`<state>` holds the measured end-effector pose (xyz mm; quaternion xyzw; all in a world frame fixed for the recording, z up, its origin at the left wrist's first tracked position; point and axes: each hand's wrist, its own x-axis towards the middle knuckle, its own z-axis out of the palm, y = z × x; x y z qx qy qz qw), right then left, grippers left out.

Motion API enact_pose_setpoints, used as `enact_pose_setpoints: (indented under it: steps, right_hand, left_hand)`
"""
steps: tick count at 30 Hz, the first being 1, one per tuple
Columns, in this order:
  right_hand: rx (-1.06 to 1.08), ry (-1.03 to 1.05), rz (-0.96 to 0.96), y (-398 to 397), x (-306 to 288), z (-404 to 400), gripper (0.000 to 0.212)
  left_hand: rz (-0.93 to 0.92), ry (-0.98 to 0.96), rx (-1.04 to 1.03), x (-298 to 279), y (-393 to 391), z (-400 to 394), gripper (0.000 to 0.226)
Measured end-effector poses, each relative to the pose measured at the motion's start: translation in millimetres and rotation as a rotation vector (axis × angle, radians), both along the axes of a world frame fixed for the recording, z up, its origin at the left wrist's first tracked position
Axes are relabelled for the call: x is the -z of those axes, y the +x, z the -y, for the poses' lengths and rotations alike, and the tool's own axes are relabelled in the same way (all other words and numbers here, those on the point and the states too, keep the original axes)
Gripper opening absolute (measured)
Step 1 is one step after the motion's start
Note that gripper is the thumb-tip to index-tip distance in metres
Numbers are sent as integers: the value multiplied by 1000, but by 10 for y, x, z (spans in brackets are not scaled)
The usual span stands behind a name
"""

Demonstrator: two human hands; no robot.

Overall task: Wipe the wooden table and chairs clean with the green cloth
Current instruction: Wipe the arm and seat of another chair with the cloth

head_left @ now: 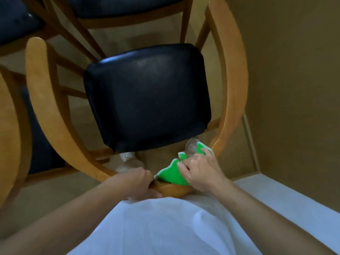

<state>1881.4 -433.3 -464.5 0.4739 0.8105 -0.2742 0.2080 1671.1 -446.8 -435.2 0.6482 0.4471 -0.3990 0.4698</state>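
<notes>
Green cloth, soft and light and best bunched under the palm, is pressed by curled fingers of the right hand onto the chair back rail, which is gripped by the left hand.

Two further chairs are cut off at 12 o'clock edge; feet partly hidden behind seat; cloth part-covered by right hand.

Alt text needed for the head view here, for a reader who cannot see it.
Seen from above, a right hand presses a green cloth on a wooden chair's curved back rail, while the left hand grips that rail beside it. The black seat lies beyond.
</notes>
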Motion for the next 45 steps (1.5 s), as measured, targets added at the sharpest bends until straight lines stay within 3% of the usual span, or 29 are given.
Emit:
enact_pose_setpoints:
  steps: [4, 9, 14, 18, 22, 26, 30, 32, 35, 38, 40, 45]
  right_hand:
    - [-95, 65, 103, 544, 171, -620, 54]
    - [-147, -32, 142, 302, 183, -521, 56]
    - [-220, -343, 53, -244, 159, -244, 53]
    - [-264, -729, -26, -888, 182, -83, 46]
    - [-129, -842, -182, -1379, 111, 120, 50]
    - [-163, -809, -147, -1259, 52, 92, 46]
    - [-382, -708, 177, -906, 127, -145, 38]
    - [-431, -684, 250, -990, 146, -134, 40]
    - [-312, -707, 103, -1430, 150, 43, 44]
    - [-85, -719, -100, -1956, 245, 247, 46]
    - [53, -639, -142, -2182, 277, 383, 49]
    - [-135, -267, -99, -1821, 125, 561, 37]
  left_hand:
    - [-229, -103, -199, -59, 272, 24, 77]
    - [-333, -155, -261, -8, 494, 57, 94]
    - [-354, -86, -298, 13, 305, 171, 91]
    - [-320, -27, -368, 38, -90, 341, 93]
    - [-350, 167, -367, 27, -594, 666, 110]
    - [-385, 325, -524, 124, -980, 908, 120]
    - [-426, 408, -718, 257, -1157, 864, 125]
    - [-440, 435, -746, 318, -1176, 804, 127]
    - [-446, 436, -753, 361, -1189, 731, 128]
    - [-417, 428, -705, 350, -1271, 724, 106]
    - [-423, 424, -650, 331, -1313, 731, 103]
    - [-447, 401, -645, 330, -1243, 754, 109]
